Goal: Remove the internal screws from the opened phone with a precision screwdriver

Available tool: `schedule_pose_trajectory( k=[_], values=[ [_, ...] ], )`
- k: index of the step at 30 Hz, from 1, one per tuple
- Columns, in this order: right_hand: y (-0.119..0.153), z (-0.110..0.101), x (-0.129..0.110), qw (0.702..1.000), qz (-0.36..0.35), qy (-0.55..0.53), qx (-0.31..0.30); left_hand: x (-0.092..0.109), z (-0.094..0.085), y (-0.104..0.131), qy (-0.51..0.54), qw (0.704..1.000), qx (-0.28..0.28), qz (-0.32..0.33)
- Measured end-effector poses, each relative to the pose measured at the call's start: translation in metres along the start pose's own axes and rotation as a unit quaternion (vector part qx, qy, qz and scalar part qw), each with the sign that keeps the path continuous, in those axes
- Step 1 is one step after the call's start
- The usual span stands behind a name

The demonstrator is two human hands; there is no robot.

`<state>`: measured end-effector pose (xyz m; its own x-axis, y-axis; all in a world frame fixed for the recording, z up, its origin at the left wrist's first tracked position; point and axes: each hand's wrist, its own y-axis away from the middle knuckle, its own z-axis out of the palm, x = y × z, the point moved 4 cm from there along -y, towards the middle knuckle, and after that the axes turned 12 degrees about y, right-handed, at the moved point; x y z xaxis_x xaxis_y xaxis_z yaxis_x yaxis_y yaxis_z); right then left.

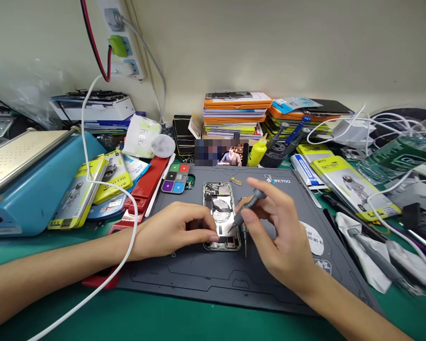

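An opened phone [221, 214] lies upright on the dark grey mat [199, 279], its inner parts showing. My left hand [184, 227] rests at the phone's left side, thumb and forefinger close together over its lower part; whatever may be between the fingertips is too small to make out. My right hand [279, 232] holds a grey screwdriver [247, 208] between thumb and fingers, its tip slanting down to the phone's lower right part. Just right of the phone, a second screwdriver [244, 232] lies partly under the held one. A small gold piece [236, 181] lies above the phone.
A white cable [136, 208] crosses over my left forearm. A coloured tray [175, 179] sits at the mat's upper left. Behind the mat stand a lit screen [230, 152], a yellow bottle [257, 151] and stacked boxes [234, 113]. Battery packs [355, 187] lie at right.
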<state>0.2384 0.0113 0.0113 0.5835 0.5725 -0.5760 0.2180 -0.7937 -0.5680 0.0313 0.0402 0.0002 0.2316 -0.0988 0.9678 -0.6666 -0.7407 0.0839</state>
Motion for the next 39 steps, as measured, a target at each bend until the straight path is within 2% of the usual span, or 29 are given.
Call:
schedule_pose_trajectory(
  k=[2, 4, 9, 14, 20, 31, 35, 39],
  values=[
    [-0.002, 0.002, 0.004, 0.991, 0.080, -0.107, 0.005, -0.001, 0.000, -0.001, 0.040, 0.999, -0.001, -0.023],
    [-0.004, 0.004, 0.006, 0.973, 0.126, -0.191, 0.013, -0.002, 0.000, -0.001, 0.077, 0.996, 0.003, -0.045],
    [-0.001, 0.008, 0.003, 0.949, 0.182, -0.258, 0.011, -0.001, -0.002, 0.000, 0.115, 0.991, 0.026, -0.055],
    [0.006, 0.011, -0.004, 0.953, 0.177, -0.246, -0.002, -0.002, -0.006, 0.001, 0.081, 0.995, 0.038, -0.047],
    [0.004, 0.010, -0.001, 0.960, 0.174, -0.218, 0.020, -0.001, -0.004, 0.003, 0.073, 0.997, 0.019, -0.031],
    [0.002, 0.011, -0.003, 0.961, 0.159, -0.228, 0.008, 0.002, -0.004, 0.003, 0.077, 0.997, 0.011, -0.004],
    [0.001, 0.013, 0.001, 0.952, 0.183, -0.245, -0.010, 0.002, -0.004, 0.003, 0.071, 0.997, 0.008, 0.003],
    [0.001, 0.016, 0.006, 0.930, 0.221, -0.290, -0.033, 0.005, -0.004, 0.003, 0.052, 0.998, 0.005, 0.034]
  ],
)
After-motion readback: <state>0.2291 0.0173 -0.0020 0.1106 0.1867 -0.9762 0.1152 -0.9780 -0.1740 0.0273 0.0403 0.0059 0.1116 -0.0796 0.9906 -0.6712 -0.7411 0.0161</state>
